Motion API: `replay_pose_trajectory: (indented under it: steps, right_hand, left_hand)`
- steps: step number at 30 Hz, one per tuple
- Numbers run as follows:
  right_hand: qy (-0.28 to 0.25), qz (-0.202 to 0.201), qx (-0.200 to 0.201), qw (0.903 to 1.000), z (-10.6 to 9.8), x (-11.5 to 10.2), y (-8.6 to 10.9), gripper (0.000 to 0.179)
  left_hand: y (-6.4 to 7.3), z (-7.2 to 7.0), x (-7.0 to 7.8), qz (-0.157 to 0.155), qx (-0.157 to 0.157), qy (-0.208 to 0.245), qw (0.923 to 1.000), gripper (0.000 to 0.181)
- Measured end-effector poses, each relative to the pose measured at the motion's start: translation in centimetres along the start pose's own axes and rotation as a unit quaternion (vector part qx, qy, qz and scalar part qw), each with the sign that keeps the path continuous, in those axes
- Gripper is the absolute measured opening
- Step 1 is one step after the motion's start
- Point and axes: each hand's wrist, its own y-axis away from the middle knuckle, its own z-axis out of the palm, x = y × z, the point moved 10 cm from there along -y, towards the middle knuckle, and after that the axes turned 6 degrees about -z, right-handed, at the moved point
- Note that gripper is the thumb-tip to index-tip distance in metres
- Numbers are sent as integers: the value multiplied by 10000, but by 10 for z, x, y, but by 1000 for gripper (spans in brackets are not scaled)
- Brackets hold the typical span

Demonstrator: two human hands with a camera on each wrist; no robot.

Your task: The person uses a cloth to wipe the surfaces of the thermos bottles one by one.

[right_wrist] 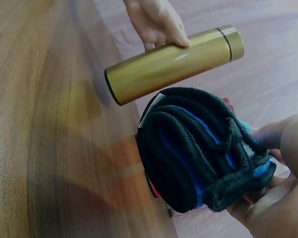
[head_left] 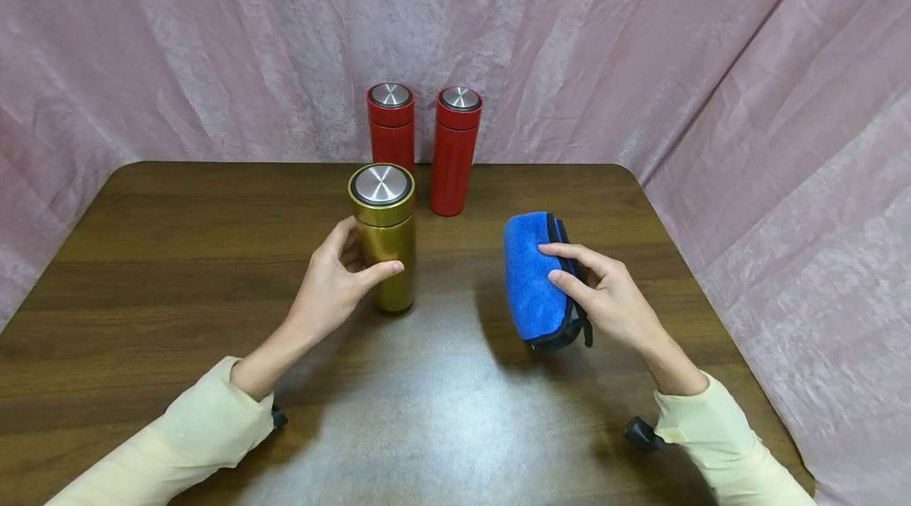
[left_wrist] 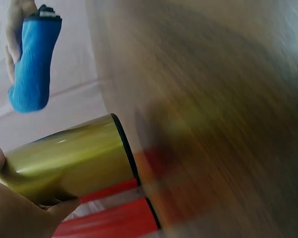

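Observation:
A gold thermos flask point(head_left: 391, 253) with a shiny steel lid top stands upright in the grip of my left hand point(head_left: 334, 277), thumb across its front. The left wrist view shows its dark base rim close over the wooden surface. My right hand point(head_left: 615, 296) pinches a folded blue cloth point(head_left: 534, 277) with black edging, held above the table to the right of the flask. From the right wrist view, the cloth's stacked, rolled layers point(right_wrist: 188, 148) face the camera, and the gold flask point(right_wrist: 169, 67) shows behind them.
Two red thermos flasks stand at the back of the table: one point(head_left: 455, 158) slightly right, the other point(head_left: 391, 126) partly hidden behind the gold flask. Pink curtains point(head_left: 285, 39) hang behind and beside the brown wooden table point(head_left: 178, 253).

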Motion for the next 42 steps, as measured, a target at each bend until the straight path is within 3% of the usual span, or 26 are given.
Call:
replay_pose_trajectory:
  steps: [9, 17, 24, 35, 42]
  right_hand:
    - [-319, -3, 39, 9995, -1, -1, -1, 40]
    - [-366, -38, 70, 9993, -2, -3, 0, 41]
    - [-295, -81, 74, 9995, -8, -15, 2, 40]
    - [-363, -566, -25, 9977, -21, -54, 0, 39]
    - [-1129, -960, -341, 9884, -17, -82, -10, 41]
  left_hand:
    - [6, 36, 9, 244, -504, 153, 9983, 72]
    - [9, 55, 9, 316, -749, 72, 9967, 73]
    - [12, 60, 5, 340, -837, 49, 9959, 75]
    - [13, 60, -3, 288, -822, 26, 9962, 74]
    - [12, 60, -4, 322, -852, 90, 9958, 74]
